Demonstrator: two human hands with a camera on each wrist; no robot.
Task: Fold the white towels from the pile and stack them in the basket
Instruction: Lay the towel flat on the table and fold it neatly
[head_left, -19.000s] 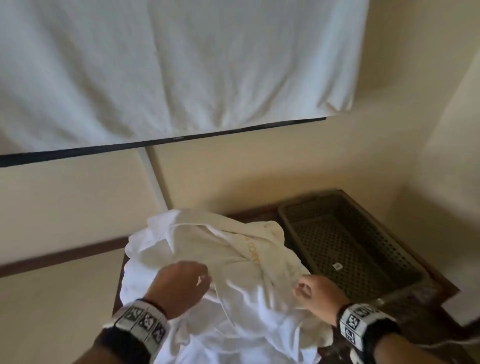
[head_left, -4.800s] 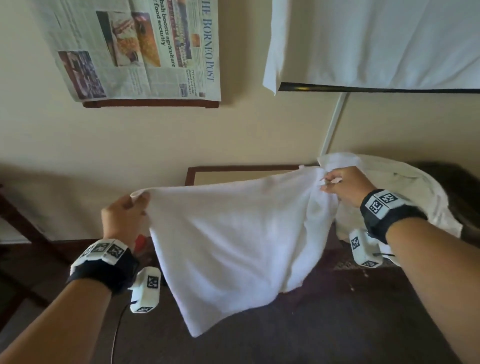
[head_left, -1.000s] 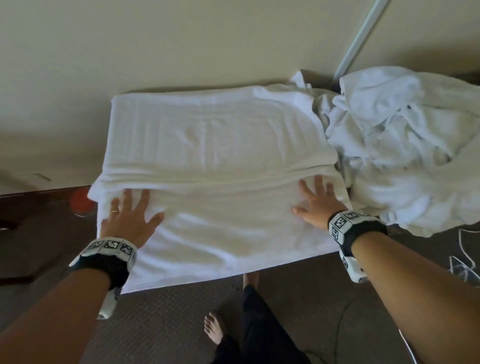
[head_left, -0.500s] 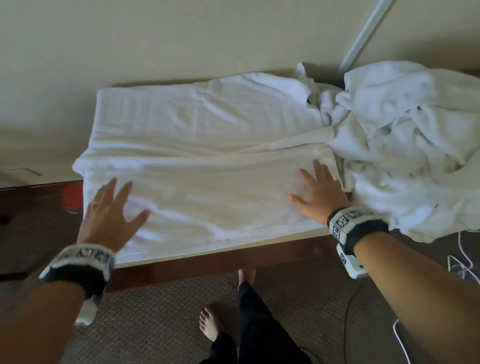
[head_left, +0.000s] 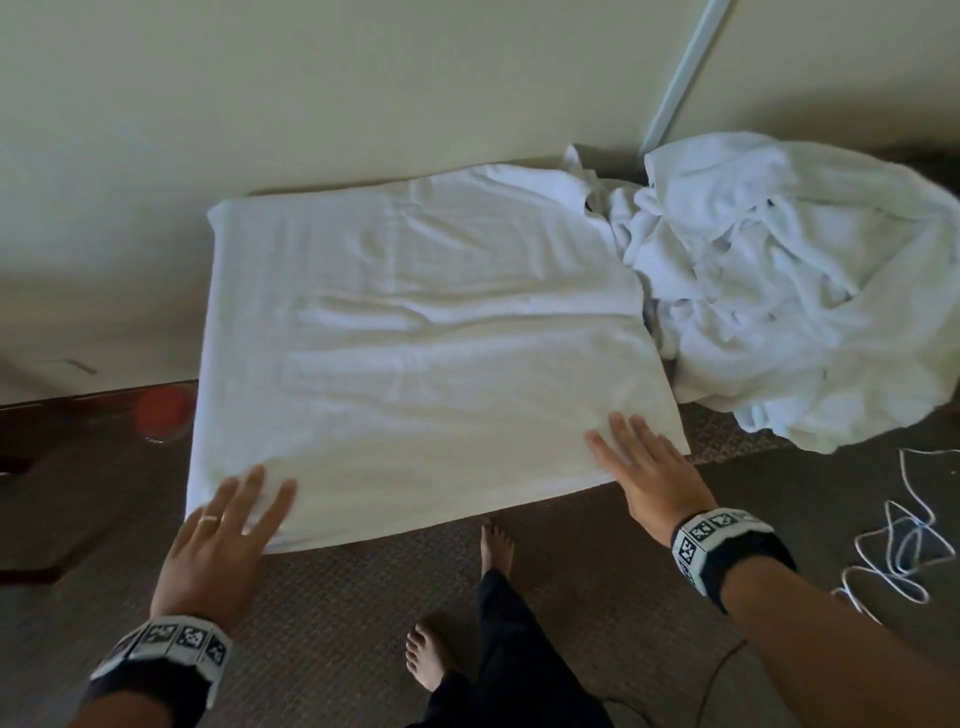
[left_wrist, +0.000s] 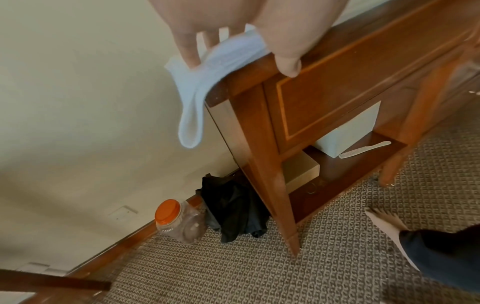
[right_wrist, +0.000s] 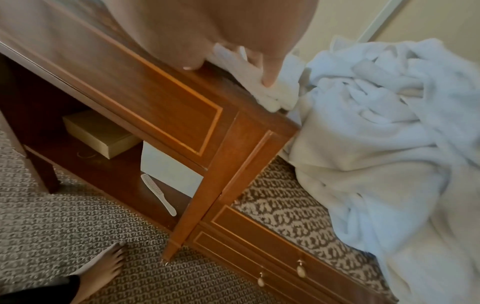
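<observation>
A white towel (head_left: 415, 332) lies spread flat over the wooden side table (left_wrist: 337, 67), its left edge (left_wrist: 192, 98) hanging off the table end. My left hand (head_left: 228, 525) rests flat with spread fingers on the towel's near left corner. My right hand (head_left: 644, 467) lies flat on the near right corner (right_wrist: 262, 82). Neither hand grips the cloth. The pile of crumpled white towels (head_left: 789, 280) sits to the right, touching the spread towel's far right corner. The basket is out of view.
The table stands against a cream wall. Below it are a shelf with a box (right_wrist: 101, 135) and a comb (right_wrist: 158, 193). An orange-lidded jar (left_wrist: 179, 222) and dark cloth (left_wrist: 233, 207) lie on the carpet at left. White cable (head_left: 904, 530) lies at right; my bare feet (head_left: 493, 540) stand close.
Both hands have slid back toward the near edge, smoothing the towel. The ridge across its middle has flattened, and the towel now covers the table's front edge.
</observation>
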